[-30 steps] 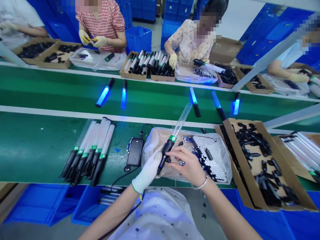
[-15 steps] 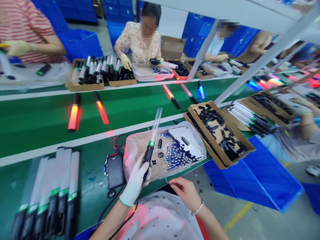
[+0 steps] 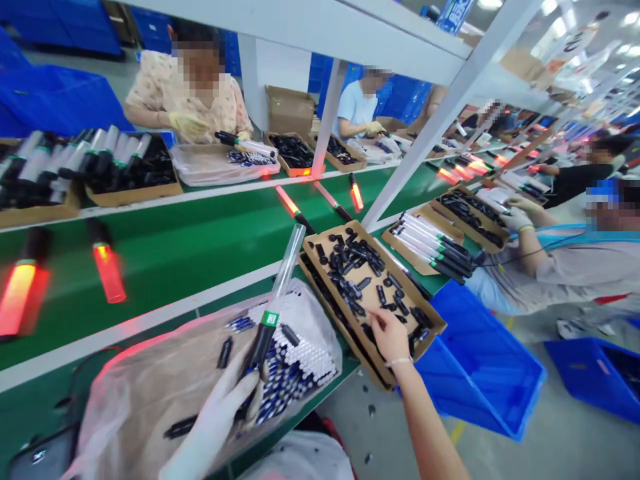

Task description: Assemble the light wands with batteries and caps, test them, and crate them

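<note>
My left hand [image 3: 233,393], in a white glove, is closed around the black handle of a light baton [image 3: 270,317]. The baton has a clear tube and a green band, and its tube points up and away from me. Bare and wearing a bracelet, my right hand [image 3: 393,339] is over the near part of a cardboard box [image 3: 423,345] of small black plastic parts [image 3: 345,280]. Its fingers are bent and drawn together; what is between them cannot be made out. Under the baton, a plastic-lined tray [image 3: 150,373] holds many blue and white batteries [image 3: 287,387].
Lit red batons [image 3: 109,273] lie on the green conveyor [image 3: 210,247]. A blue bin [image 3: 480,360] stands below the box at right. A slanted white post [image 3: 425,133] rises beyond the box. Co-workers sit across the belt and at my right. A black device [image 3: 45,457] lies at lower left.
My right hand has moved from near my lap into the box of black parts. The view has turned to the right. My left hand still holds the baton.
</note>
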A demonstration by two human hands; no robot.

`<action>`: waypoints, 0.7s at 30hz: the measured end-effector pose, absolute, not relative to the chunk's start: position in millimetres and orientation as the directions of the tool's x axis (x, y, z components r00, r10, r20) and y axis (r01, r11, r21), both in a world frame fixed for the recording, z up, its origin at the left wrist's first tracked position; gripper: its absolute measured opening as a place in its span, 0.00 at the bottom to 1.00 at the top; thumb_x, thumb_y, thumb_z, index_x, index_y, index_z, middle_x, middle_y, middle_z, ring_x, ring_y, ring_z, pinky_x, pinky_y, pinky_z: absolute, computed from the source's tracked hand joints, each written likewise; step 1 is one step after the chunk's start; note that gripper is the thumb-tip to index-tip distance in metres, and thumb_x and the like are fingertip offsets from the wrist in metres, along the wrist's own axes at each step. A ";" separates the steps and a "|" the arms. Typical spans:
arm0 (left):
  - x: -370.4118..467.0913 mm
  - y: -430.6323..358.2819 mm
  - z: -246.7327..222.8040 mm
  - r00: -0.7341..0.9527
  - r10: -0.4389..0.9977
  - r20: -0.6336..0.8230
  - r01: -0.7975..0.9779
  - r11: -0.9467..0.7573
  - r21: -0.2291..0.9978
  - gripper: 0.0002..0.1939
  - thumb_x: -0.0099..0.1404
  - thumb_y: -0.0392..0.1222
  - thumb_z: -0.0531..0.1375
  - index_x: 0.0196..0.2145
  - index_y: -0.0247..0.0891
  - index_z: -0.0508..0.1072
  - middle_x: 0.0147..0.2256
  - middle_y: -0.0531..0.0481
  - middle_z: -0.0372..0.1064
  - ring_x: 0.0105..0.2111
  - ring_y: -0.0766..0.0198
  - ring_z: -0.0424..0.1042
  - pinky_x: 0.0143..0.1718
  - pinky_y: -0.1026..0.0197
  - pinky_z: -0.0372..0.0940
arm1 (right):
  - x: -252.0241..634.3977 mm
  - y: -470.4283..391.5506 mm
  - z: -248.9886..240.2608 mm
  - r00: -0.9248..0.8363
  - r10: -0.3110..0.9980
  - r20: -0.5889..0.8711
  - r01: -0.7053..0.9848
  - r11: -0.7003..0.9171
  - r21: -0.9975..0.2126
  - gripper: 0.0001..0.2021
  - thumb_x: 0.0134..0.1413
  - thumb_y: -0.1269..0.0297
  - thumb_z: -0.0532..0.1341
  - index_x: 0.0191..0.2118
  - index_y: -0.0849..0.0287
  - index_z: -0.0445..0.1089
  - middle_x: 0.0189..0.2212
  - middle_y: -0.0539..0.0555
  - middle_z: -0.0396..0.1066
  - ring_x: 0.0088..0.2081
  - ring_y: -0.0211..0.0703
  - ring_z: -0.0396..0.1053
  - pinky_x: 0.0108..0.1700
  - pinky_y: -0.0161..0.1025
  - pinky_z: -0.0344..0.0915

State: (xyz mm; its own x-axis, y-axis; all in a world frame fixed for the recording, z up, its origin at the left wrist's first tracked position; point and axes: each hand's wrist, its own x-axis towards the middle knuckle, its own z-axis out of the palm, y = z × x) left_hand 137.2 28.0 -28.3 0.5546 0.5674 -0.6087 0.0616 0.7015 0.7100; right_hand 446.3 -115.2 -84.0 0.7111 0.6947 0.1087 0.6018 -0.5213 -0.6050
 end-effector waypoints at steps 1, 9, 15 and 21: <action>155.6 28.9 -26.4 0.530 0.581 -0.618 0.086 0.688 0.721 0.39 0.56 0.48 0.67 0.63 0.44 0.60 0.30 0.50 0.70 0.19 0.70 0.62 0.19 0.67 0.59 | 466.8 -97.9 -89.8 0.687 0.720 0.101 0.634 -0.525 -0.568 0.13 0.55 0.64 0.55 0.42 0.60 0.75 0.39 0.59 0.73 0.37 0.48 0.73 0.44 0.45 0.70; 255.9 30.3 -19.9 0.446 0.637 -0.629 0.127 0.651 0.749 0.38 0.58 0.49 0.65 0.64 0.48 0.57 0.37 0.50 0.70 0.20 0.71 0.62 0.19 0.67 0.61 | 549.8 -60.8 -113.9 0.548 0.836 0.031 0.734 -0.462 -0.498 0.13 0.60 0.62 0.55 0.43 0.60 0.75 0.37 0.58 0.73 0.38 0.49 0.72 0.43 0.43 0.68; 295.0 27.6 -23.7 0.481 0.601 -0.638 0.136 0.667 0.732 0.36 0.63 0.48 0.61 0.65 0.49 0.51 0.30 0.54 0.66 0.20 0.71 0.60 0.19 0.68 0.58 | 596.9 -96.0 -101.2 0.715 0.650 -0.258 0.244 -0.577 -0.780 0.18 0.49 0.49 0.63 0.34 0.61 0.77 0.29 0.56 0.75 0.28 0.46 0.69 0.35 0.42 0.66; 320.6 26.0 -24.0 0.571 0.573 -0.587 0.129 0.644 0.754 0.33 0.65 0.47 0.58 0.65 0.51 0.52 0.41 0.49 0.67 0.19 0.74 0.58 0.17 0.67 0.57 | 603.9 -92.0 -87.5 0.599 0.630 -0.494 -0.243 -0.445 -0.862 0.23 0.39 0.43 0.69 0.31 0.61 0.74 0.21 0.49 0.67 0.24 0.38 0.63 0.26 0.34 0.59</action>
